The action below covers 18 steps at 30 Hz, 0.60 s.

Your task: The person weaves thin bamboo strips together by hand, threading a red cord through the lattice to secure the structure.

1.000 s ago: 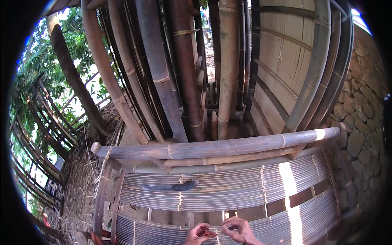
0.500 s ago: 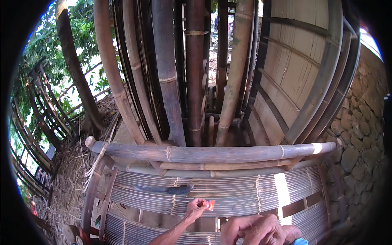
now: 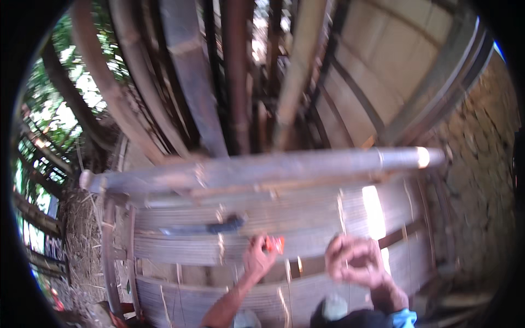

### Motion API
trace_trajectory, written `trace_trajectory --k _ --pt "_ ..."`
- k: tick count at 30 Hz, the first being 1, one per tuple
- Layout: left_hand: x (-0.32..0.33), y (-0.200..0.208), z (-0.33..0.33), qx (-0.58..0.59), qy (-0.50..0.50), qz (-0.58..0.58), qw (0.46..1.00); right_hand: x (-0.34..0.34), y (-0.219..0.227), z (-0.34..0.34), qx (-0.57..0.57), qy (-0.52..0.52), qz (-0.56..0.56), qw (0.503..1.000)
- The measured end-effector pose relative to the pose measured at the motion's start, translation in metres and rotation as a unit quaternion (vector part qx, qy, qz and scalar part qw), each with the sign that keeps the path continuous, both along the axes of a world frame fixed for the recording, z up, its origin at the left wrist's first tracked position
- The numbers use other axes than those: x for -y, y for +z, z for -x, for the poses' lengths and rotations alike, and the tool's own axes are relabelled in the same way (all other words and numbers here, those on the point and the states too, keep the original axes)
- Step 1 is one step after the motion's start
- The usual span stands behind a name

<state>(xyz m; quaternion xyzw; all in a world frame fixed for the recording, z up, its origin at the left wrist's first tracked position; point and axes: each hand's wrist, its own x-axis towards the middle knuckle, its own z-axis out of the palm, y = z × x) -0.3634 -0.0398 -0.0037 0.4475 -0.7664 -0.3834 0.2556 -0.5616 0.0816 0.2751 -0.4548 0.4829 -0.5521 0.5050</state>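
My left hand [image 3: 257,259] grips a small orange-red sachet [image 3: 276,244] between thumb and fingers, above the slatted bamboo bench [image 3: 306,221]. To its right, my right hand [image 3: 358,261] is raised over the bench with its fingers curled toward the thumb. Whatever it may hold is hidden, and motion blurs the fingers. Beyond my left hand a long knife with a dark handle [image 3: 225,224] lies flat on the slats, its blade pointing left. Neither hand touches it.
A thick bamboo rail [image 3: 306,169] runs along the bench's far side. Behind it stand upright bamboo poles [image 3: 238,82] and a woven panel [image 3: 394,60]. A stone wall [image 3: 481,180] rises at right. Dry straw [image 3: 82,218] covers ground at left. My knees [image 3: 333,307] show at the lower edge.
My right hand has lifted forward from the lower edge, and its forearm and blue cuff now show more. My left hand still holds the sachet. The view has shifted and blurred.
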Motion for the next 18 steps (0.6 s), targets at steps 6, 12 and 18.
trace_trajectory --k 6,12,18 --pt "-0.045 0.008 -0.025 -0.051 -0.039 0.083 0.994 -0.126 -0.034 0.029 -0.213 0.104 -0.318 0.918" --pt "-0.147 0.004 -0.012 0.005 -0.235 0.079 0.969 -0.26 -0.128 0.071 0.193 0.175 -0.247 0.933" --pt "-0.19 -0.005 0.012 0.028 -0.306 0.149 0.94 -0.225 -0.198 0.13 -0.433 -0.058 -0.253 0.863"
